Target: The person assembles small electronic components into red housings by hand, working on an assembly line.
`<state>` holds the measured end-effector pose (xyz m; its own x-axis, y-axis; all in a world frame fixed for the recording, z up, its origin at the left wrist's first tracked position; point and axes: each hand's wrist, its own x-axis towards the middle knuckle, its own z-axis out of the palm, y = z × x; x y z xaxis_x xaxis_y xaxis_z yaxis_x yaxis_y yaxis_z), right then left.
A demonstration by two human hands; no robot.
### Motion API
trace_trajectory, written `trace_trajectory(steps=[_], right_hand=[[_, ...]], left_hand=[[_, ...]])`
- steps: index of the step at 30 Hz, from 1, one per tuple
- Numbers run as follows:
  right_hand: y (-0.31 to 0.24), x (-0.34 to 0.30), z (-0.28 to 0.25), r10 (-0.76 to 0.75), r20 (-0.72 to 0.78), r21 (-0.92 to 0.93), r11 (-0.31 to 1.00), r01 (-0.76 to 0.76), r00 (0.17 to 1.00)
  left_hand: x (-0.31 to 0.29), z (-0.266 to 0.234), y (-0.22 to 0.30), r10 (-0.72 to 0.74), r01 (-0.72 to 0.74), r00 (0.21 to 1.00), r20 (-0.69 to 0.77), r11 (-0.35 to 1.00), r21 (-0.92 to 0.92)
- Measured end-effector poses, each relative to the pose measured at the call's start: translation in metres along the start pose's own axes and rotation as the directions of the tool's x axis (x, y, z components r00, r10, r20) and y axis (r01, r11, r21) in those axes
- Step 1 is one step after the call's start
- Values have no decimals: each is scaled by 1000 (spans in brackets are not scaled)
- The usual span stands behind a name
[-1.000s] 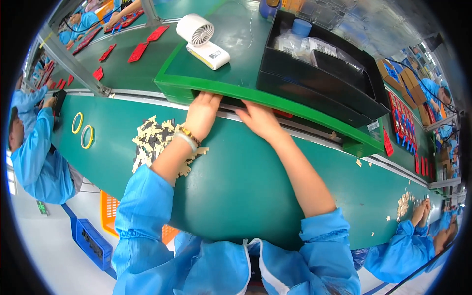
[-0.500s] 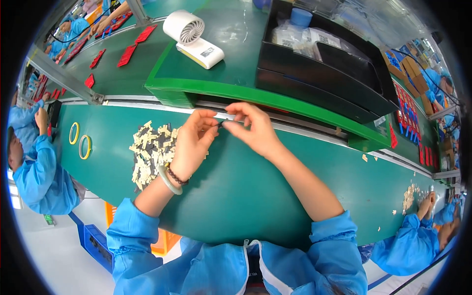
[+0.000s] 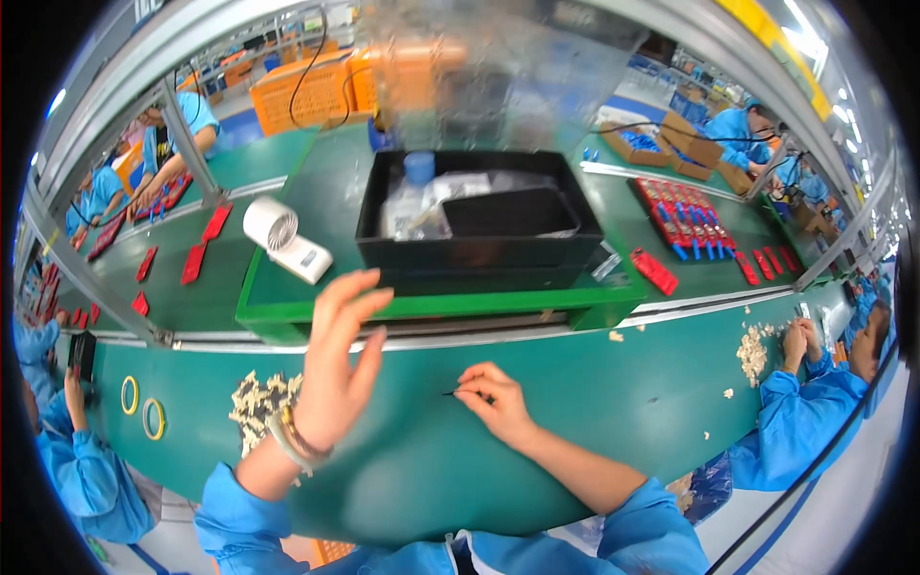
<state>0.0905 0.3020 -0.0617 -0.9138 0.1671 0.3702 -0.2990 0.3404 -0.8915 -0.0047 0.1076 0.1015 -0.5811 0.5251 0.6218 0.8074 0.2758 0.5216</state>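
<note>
My left hand is raised over the table beside the pile, fingers spread and nothing in them. A bracelet of dark beads and a pale bangle circle that wrist. Lower and to the right, my right hand pinches a small thin black piece between thumb and forefinger. The piece's exact kind is too small to make out. To the left lies a heap of small cream and black flat pieces, partly hidden behind my left wrist. Both hands are above the green work table.
Beyond the hands, a green-edged shelf carries a white handheld fan and a black bin of bags. Two yellow tape rolls lie left. Red parts sit on the conveyor. Co-workers sit at both sides, near cream pieces at right.
My hands have parted. The left one rose and opened; the right one drew away toward me, keeping the small black piece. The view has tilted up, showing more of the room.
</note>
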Motion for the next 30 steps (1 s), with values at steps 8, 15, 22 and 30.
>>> trace_trajectory(steps=[8,15,22,30], right_hand=[[3,-1,3,74,41,48,996,-76,996],[3,0,4,57,38,26,998,-57,998],[27,4,13,-107,-168,150,980,133,980],[25,19,34,297,281,735,545,-403,913]], left_hand=[[148,50,-33,156,-171,954,254,985,38],[152,67,-23,194,-435,803,563,837,332],[0,105,57,55,-21,992,110,956,-293],[-79,215,83,338,-285,926,167,918,-274]])
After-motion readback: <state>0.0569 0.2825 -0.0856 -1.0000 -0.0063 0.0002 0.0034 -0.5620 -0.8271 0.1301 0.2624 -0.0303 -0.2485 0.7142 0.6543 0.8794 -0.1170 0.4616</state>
